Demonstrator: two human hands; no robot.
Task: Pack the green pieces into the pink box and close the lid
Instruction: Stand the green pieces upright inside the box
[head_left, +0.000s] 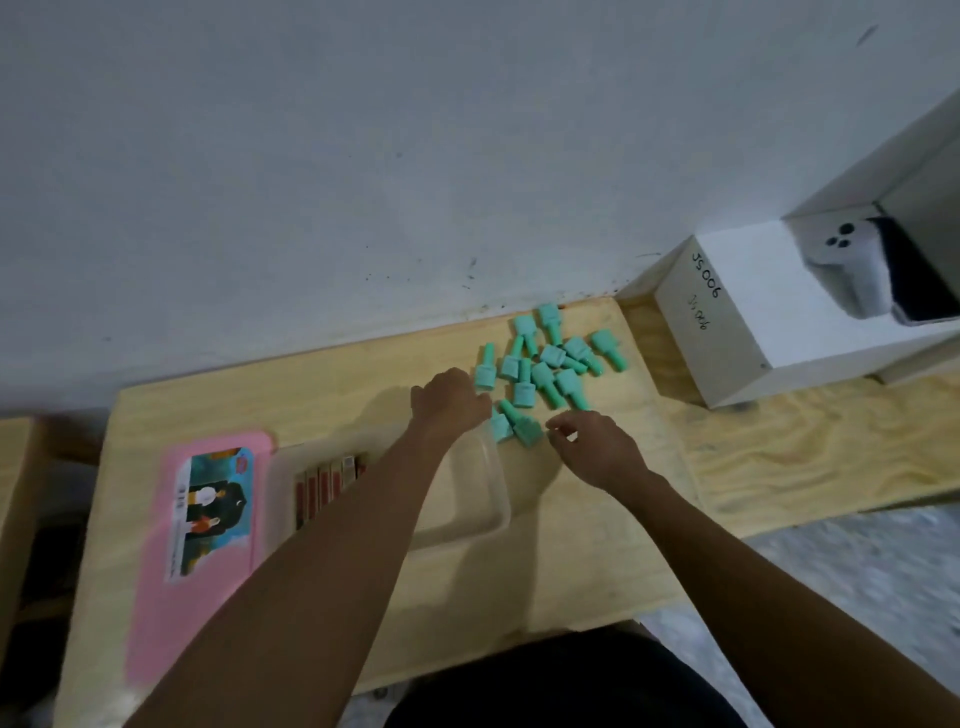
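The head camera looks down on a pale plywood table (363, 597) set against a grey wall (363, 156). An open box (488, 499) of clear, frosted plastic with rounded corners sits near the middle of the table, under the left forearm. At its left end stands a row of thin reddish and cream slabs (327, 480); the rest of what shows of the box looks bare. No green shows inside it. Just to its left lies the pink lid (156, 597) — flat, rounded at the corners, with a printed picture label on top.

The green pieces (545, 369) lie in a loose heap on the table beyond the box's right end, near the wall. They are matt, mint-coloured, each a squarish block with a narrower stem, pointing every way and partly overlapping.

The left hand (449, 397) is curled with knuckles up at the heap's left edge; whether it grips a piece cannot be told. The right hand (597, 447) hovers at the heap's near edge, fingers loosely bent and parted, holding nothing visible.

At the right stands an open white cardboard box (753, 312) marked by hand — inside it rests a white device (852, 270) with dark round spots.
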